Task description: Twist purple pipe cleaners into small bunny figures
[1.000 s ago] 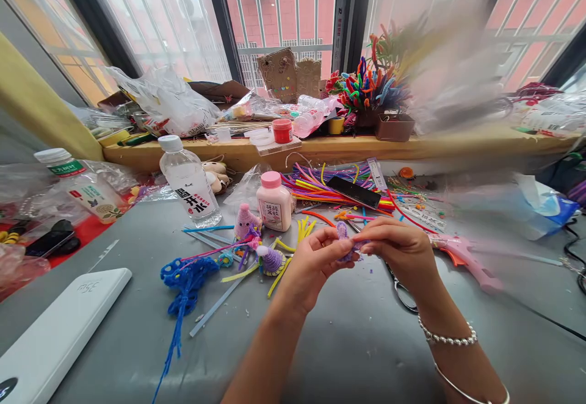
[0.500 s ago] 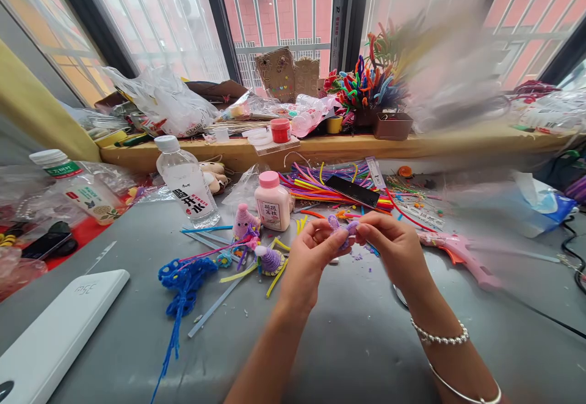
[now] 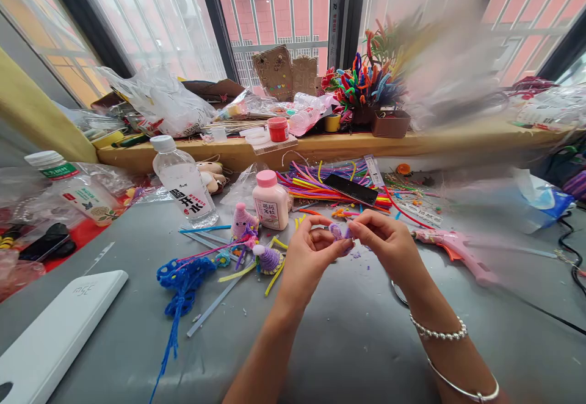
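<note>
My left hand (image 3: 310,259) and my right hand (image 3: 384,241) meet above the grey table (image 3: 348,343), both pinching a small purple fuzzy piece (image 3: 339,232) between thumbs and fingertips. Most of the piece is hidden by my fingers. Just left of my hands lie a purple cone figure (image 3: 269,258), a pink cone figure (image 3: 241,220) and a blue pipe-cleaner shape (image 3: 183,279). A pink glue gun (image 3: 453,249) lies to the right of my right hand.
A pink-capped bottle (image 3: 271,200), two water bottles (image 3: 184,181) and a pile of coloured pipe cleaners (image 3: 329,187) with a black phone (image 3: 351,189) stand behind my hands. A white box (image 3: 55,331) sits at the near left. Scissors (image 3: 399,292) lie under my right wrist.
Both hands have drifted slightly up and away from me with the purple piece, turning it between the fingertips. Nothing else on the table has moved.
</note>
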`<action>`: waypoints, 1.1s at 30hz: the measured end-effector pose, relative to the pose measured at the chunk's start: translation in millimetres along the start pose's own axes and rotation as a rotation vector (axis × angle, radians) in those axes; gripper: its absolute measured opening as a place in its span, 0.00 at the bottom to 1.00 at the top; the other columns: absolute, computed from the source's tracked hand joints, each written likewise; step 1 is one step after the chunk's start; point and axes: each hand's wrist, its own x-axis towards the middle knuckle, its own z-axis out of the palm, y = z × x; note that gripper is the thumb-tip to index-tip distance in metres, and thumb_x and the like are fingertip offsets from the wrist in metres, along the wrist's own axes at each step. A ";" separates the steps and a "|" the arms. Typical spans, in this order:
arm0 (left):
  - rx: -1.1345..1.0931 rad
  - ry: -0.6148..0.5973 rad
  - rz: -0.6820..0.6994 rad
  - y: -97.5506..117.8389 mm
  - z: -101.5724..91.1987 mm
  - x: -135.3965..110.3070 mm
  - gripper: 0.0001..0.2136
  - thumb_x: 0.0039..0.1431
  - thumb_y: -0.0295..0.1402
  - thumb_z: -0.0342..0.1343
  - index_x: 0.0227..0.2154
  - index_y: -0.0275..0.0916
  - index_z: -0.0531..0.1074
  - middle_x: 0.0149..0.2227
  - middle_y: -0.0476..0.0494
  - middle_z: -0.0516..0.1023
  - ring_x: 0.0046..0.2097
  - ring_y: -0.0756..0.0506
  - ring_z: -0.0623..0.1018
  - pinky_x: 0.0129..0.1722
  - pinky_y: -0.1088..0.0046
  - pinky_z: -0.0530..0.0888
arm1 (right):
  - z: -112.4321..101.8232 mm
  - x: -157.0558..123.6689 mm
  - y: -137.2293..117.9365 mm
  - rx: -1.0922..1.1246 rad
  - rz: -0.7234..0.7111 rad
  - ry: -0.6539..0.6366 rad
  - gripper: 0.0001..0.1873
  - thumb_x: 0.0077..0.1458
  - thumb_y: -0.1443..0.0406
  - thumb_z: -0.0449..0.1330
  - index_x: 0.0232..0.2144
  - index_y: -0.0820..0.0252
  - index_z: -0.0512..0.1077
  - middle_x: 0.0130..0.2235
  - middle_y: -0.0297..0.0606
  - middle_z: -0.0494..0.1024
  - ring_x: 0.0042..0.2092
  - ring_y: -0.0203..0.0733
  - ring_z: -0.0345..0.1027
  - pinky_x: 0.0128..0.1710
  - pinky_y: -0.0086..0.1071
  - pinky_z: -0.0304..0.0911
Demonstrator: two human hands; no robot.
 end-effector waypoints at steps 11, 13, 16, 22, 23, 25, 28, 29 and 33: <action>-0.234 -0.052 -0.132 0.0 2.0 -0.4 0.21 0.35 0.29 0.66 0.32 0.37 0.62 0.23 0.51 0.74 0.28 0.48 0.77 0.30 0.75 0.71 | 6.6 3.9 18.9 0.519 0.124 -0.073 0.17 0.43 0.51 0.61 0.28 0.57 0.74 0.24 0.31 0.65 0.25 0.34 0.56 0.26 0.29 0.57; -0.261 -0.098 -0.164 -1.4 2.9 -1.0 0.21 0.36 0.29 0.66 0.32 0.37 0.62 0.23 0.51 0.74 0.28 0.48 0.77 0.30 0.75 0.71 | 8.3 3.5 19.3 0.613 0.145 -0.116 0.16 0.41 0.51 0.62 0.26 0.56 0.75 0.26 0.32 0.65 0.25 0.33 0.56 0.25 0.29 0.57; -0.282 -0.132 -0.190 -2.7 4.5 -2.3 0.20 0.36 0.29 0.66 0.32 0.37 0.62 0.22 0.54 0.71 0.27 0.50 0.76 0.30 0.75 0.71 | 9.8 2.8 17.6 0.647 0.155 -0.131 0.15 0.41 0.52 0.63 0.20 0.57 0.73 0.25 0.31 0.63 0.24 0.32 0.55 0.23 0.28 0.55; -0.298 -0.113 -0.182 -2.7 6.9 -3.4 0.22 0.35 0.28 0.67 0.32 0.37 0.60 0.20 0.56 0.69 0.26 0.50 0.76 0.30 0.76 0.71 | 10.7 2.4 13.9 0.630 0.175 -0.092 0.17 0.40 0.52 0.63 0.18 0.59 0.70 0.25 0.30 0.59 0.23 0.31 0.51 0.20 0.27 0.51; -0.296 -0.111 -0.179 -2.7 7.2 -3.5 0.22 0.34 0.28 0.67 0.31 0.38 0.60 0.20 0.57 0.69 0.26 0.50 0.76 0.30 0.75 0.71 | 11.2 2.4 13.4 0.632 0.180 -0.090 0.17 0.39 0.52 0.63 0.18 0.59 0.69 0.25 0.30 0.59 0.22 0.31 0.51 0.20 0.27 0.51; -0.292 -0.105 -0.172 -3.0 7.5 -3.7 0.22 0.34 0.29 0.67 0.31 0.38 0.60 0.19 0.57 0.69 0.25 0.50 0.76 0.30 0.74 0.71 | 12.5 2.3 13.1 0.626 0.179 -0.081 0.18 0.39 0.51 0.63 0.17 0.60 0.68 0.24 0.30 0.58 0.23 0.31 0.51 0.19 0.27 0.51; -0.283 -0.092 -0.160 -5.0 6.0 -2.7 0.21 0.35 0.29 0.67 0.31 0.38 0.62 0.19 0.57 0.69 0.26 0.51 0.75 0.31 0.74 0.70 | 14.2 3.1 15.0 0.601 0.170 -0.043 0.18 0.39 0.51 0.63 0.17 0.60 0.68 0.24 0.30 0.59 0.23 0.31 0.52 0.20 0.27 0.53; -0.273 -0.077 -0.152 -6.1 4.9 -1.5 0.20 0.36 0.30 0.66 0.32 0.38 0.63 0.20 0.56 0.70 0.26 0.51 0.75 0.31 0.75 0.70 | 14.4 3.7 16.2 0.580 0.175 -0.018 0.18 0.40 0.51 0.62 0.18 0.60 0.68 0.24 0.30 0.60 0.24 0.32 0.53 0.22 0.27 0.54; -0.238 0.065 -0.066 -11.3 -0.7 6.5 0.15 0.41 0.28 0.64 0.34 0.36 0.68 0.27 0.52 0.74 0.30 0.55 0.74 0.32 0.82 0.67 | 13.1 6.2 20.9 0.297 0.154 0.137 0.17 0.48 0.52 0.57 0.24 0.60 0.72 0.25 0.33 0.67 0.27 0.34 0.58 0.29 0.30 0.57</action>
